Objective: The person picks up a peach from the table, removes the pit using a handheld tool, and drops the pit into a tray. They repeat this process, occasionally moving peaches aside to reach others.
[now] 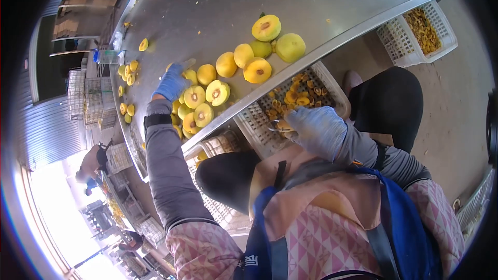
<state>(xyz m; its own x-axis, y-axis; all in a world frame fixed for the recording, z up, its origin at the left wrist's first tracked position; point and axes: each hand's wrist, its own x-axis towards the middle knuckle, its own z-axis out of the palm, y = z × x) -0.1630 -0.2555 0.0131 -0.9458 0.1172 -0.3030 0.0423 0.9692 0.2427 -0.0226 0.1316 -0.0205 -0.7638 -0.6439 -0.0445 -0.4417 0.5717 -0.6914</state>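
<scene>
My left hand [174,82], in a blue glove, reaches over the metal table at the left end of a cluster of yellow peach halves. Its fingers are stretched out and touch or hover just above a peach half [190,77]; the exact contact is hidden. Below the table edge, my right hand [317,130], also gloved, is closed around a small pitting tool [280,126] with a curved metal end. Right under it stands a white plastic crate [254,124] holding peach pits and scraps [298,96]. Nearby on the table lie a cut peach half [217,93] and a rounder greenish peach [290,47].
The metal table [207,15] has a raised rim [332,41] on my side. More peach halves [129,72] lie along its far-left edge. Another white crate [394,39] with scraps stands on the floor at right. Other people [93,163] are at the left.
</scene>
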